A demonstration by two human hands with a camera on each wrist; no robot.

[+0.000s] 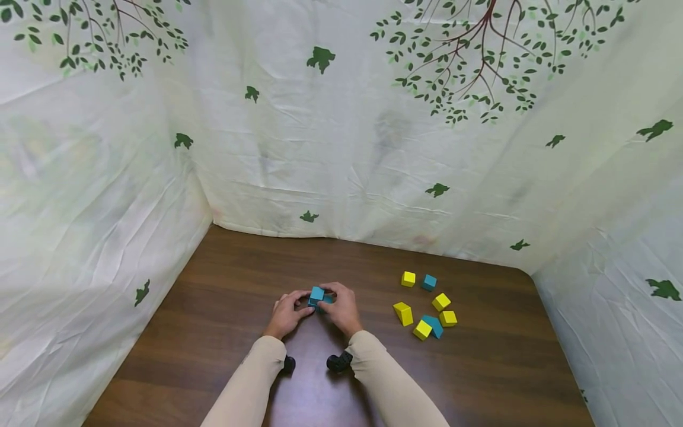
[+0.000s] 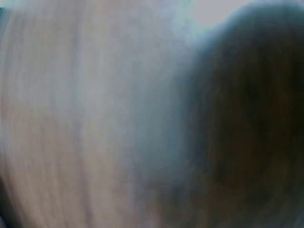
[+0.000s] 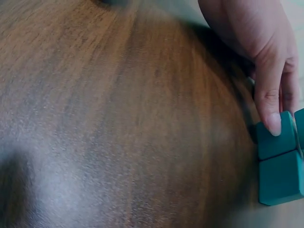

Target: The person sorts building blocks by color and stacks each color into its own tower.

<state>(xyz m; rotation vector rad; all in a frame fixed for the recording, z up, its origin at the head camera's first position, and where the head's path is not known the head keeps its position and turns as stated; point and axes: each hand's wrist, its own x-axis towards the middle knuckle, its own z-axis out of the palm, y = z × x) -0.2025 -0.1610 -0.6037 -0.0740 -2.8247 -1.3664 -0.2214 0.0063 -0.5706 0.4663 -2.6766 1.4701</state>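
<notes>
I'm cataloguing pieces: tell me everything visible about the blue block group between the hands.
The blue block group, on or just above the brown table, is between the left hand and right hand, which touch and partly cover it. It looks smooth, opaque and flat-faced, more teal in the right wrist view. There two blocks meet at a dark seam, a thumb tip rests on one, and part of a third block shows. Its full arrangement is hidden.

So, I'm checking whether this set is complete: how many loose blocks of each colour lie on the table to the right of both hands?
Yellow blocks: 5
Blue blocks: 2
Total: 7
</notes>
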